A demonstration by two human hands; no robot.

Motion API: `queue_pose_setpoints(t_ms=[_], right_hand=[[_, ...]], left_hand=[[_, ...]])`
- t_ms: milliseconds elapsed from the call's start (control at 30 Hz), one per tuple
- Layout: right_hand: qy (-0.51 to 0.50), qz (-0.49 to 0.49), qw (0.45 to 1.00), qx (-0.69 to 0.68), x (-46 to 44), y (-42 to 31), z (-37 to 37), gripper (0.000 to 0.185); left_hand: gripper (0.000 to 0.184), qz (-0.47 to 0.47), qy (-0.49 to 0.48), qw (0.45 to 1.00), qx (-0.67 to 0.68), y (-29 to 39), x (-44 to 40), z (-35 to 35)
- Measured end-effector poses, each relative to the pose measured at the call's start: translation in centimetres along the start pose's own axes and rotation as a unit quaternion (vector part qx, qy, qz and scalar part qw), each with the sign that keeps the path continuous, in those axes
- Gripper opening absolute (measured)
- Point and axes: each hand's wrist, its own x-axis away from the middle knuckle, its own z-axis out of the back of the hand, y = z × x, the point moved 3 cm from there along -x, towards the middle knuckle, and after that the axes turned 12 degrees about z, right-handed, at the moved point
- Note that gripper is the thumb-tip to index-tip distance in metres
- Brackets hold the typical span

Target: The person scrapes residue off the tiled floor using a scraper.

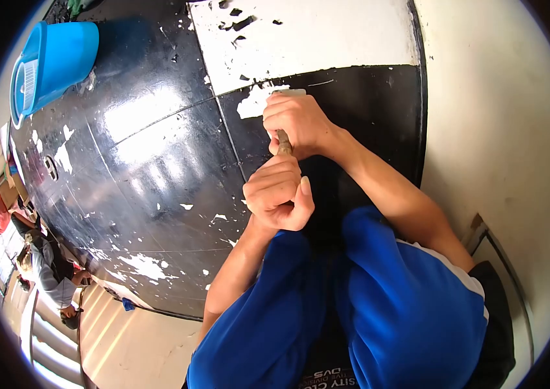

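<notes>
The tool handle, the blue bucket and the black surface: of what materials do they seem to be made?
Tool handle: perhaps wood, dull brown, though mostly hidden.
Blue bucket: likely plastic, smooth, evenly coloured, softly shiny.
Black surface: probably a thin coating or paint, glossy with bright reflections, chipped around white patches.

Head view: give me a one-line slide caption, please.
Left hand and right hand grip a handled tool beside a white patch on the black surface.
</notes>
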Motion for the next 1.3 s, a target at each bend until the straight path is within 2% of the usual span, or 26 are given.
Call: queue_pose_setpoints(t_ms=[100, 200, 300, 433, 567, 700, 967, 1067, 1100, 1200, 1300], right_hand=[[0.004, -0.007, 1.000, 0.018, -0.7, 0.9, 0.2, 0.024], [0.003, -0.026, 1.000, 0.005, -1.5, 1.0, 0.4, 0.024], [-0.001, 0.007, 1.000, -0.001, -0.8, 0.6, 0.1, 0.024], [0.015, 0.008, 1.000, -0.006, -0.5, 0.3, 0.1, 0.024], [-0.002, -0.057, 0.998, -0.002, -1.5, 0.8, 0.3, 0.025], [0.022, 0.004, 1.000, 0.005, -0.5, 0.2, 0.1, 0.023], [0.002, -0.059, 0.998, 0.008, -1.2, 0.6, 0.7, 0.022], [0.009, -0.010, 1.000, 0.002, -0.6, 0.0, 0.7, 0.023], [0.009, -0.033, 0.999, -0.012, -0.1, -0.2, 0.4, 0.024], [0.011, -0.013, 1.000, 0.003, -0.3, 0.2, 0.6, 0.024], [-0.001, -0.059, 0.998, 0.004, -1.2, 0.9, 0.8, 0.022]], left_hand=[[0.032, -0.010, 0.004, 1.000, -0.013, -0.4, -0.4, -0.1], [0.034, 0.040, 0.015, 0.999, -0.008, -0.2, -1.4, 0.6], [0.034, 0.003, 0.011, 1.000, -0.015, -0.3, -0.5, 0.2], [0.034, 0.006, 0.008, 1.000, -0.006, -0.4, 0.1, -0.1], [0.034, 0.019, 0.004, 1.000, -0.009, 0.1, -1.1, 0.4], [0.035, 0.005, 0.007, 1.000, 0.003, -0.2, -0.2, 0.1], [0.036, 0.018, -0.007, 1.000, 0.012, 0.0, -1.7, 0.5], [0.035, 0.018, -0.008, 0.999, 0.030, 0.0, -0.6, 0.3], [0.034, 0.003, -0.010, 1.000, 0.027, 0.1, -0.4, 0.0], [0.034, -0.002, -0.020, 1.000, 0.019, -0.2, -0.5, 0.0], [0.033, 0.006, -0.012, 1.000, 0.009, -0.1, -2.0, 0.5]])
